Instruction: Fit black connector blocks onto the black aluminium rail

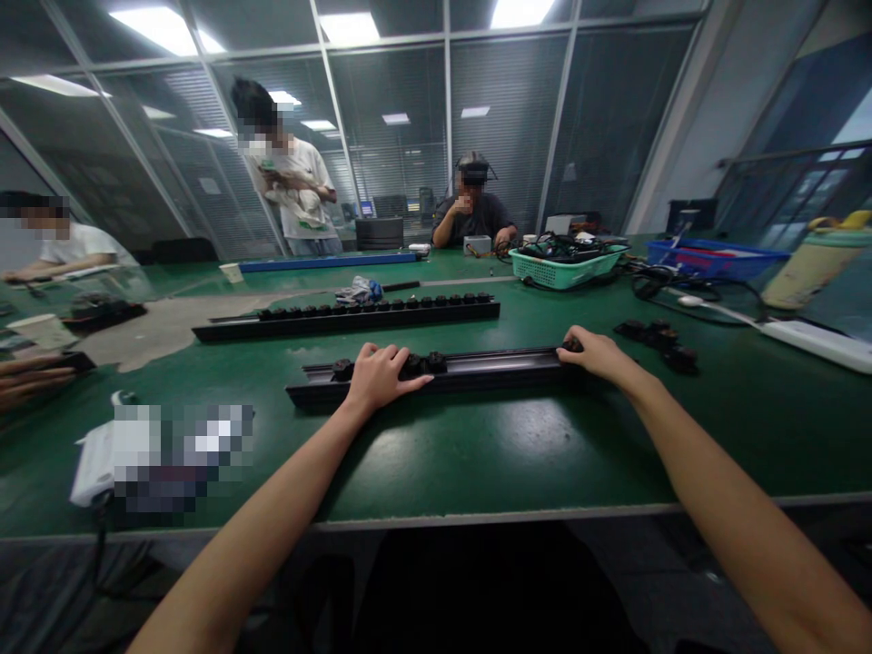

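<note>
Head cam: our L hand [379,374] lies over rail [494,365], we can't tell its grip; R hand [598,351] pinches blk pc [572,345] near rail's R end.

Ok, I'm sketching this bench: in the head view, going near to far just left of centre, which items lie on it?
Near black rail, far black rail, crumpled blue-and-white bundle, long blue bar.

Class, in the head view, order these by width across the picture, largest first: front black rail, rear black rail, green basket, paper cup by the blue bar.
1. Front black rail and rear black rail: too alike to rank, the front one being nearer.
2. Green basket
3. Paper cup
</note>
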